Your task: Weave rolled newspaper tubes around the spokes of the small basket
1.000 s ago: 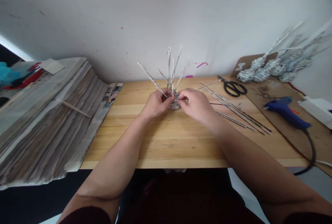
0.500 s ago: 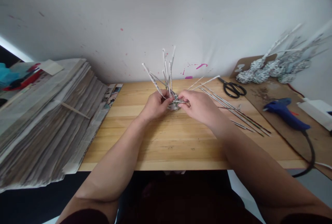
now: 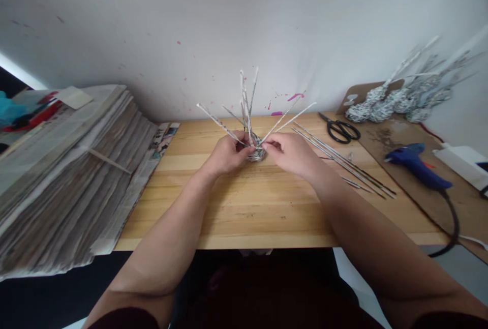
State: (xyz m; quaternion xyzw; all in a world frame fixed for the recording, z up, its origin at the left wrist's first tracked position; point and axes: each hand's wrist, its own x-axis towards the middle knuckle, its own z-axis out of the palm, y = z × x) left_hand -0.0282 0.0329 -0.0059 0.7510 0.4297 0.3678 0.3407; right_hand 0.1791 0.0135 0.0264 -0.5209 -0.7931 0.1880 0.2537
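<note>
Between my hands, on the wooden table [image 3: 247, 207], sits a small woven basket of rolled newspaper [image 3: 256, 156], with several paper stakes fanning upward from it. My left hand [image 3: 232, 152] is closed on its left side, thumb at the rim and fingers partly hidden behind. At the right side of the rim, my right hand [image 3: 285, 151] pinches a rolled paper strip [image 3: 271, 133] near its base. The strip slants up to the right, alongside another one.
Loose paper rolls [image 3: 343, 163] lie right of my right hand, with black scissors [image 3: 341, 129] behind them. A blue glue gun [image 3: 417, 163] rests on a brown board at the right. Woven paper pieces [image 3: 385, 105] stand at the back right; a newspaper stack [image 3: 68, 181] fills the left.
My right hand has shifted slightly in against the rim. A strip now stands up to the right of the basket, and the left stake leans further outward. My left hand keeps its place.
</note>
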